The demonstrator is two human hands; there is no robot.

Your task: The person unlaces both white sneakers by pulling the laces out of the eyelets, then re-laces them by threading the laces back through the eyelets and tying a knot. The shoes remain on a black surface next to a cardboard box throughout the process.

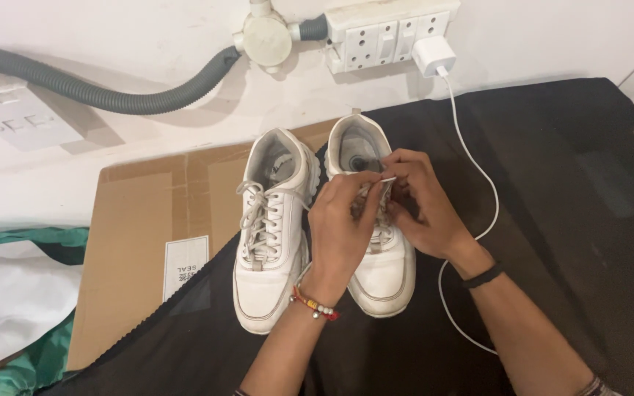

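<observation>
Two white sneakers stand side by side on a black cloth (566, 220), toes toward me. The left sneaker (269, 242) is laced, its laces lying loose. Both my hands are over the right sneaker (384, 279). My left hand (343, 227), with a beaded bracelet at the wrist, pinches a white lace (388, 178) near the shoe's tongue. My right hand (423, 205), with a black band at the wrist, grips the laces from the other side. The hands hide most of this shoe's lacing.
A flattened cardboard sheet (141, 242) lies under the cloth at the left. A white charger (433, 55) sits in a wall socket strip (390, 33), its cable (482, 176) trailing over the cloth beside my right arm. A grey corrugated hose (119, 92) runs along the wall. Green and white fabric (9, 308) lies far left.
</observation>
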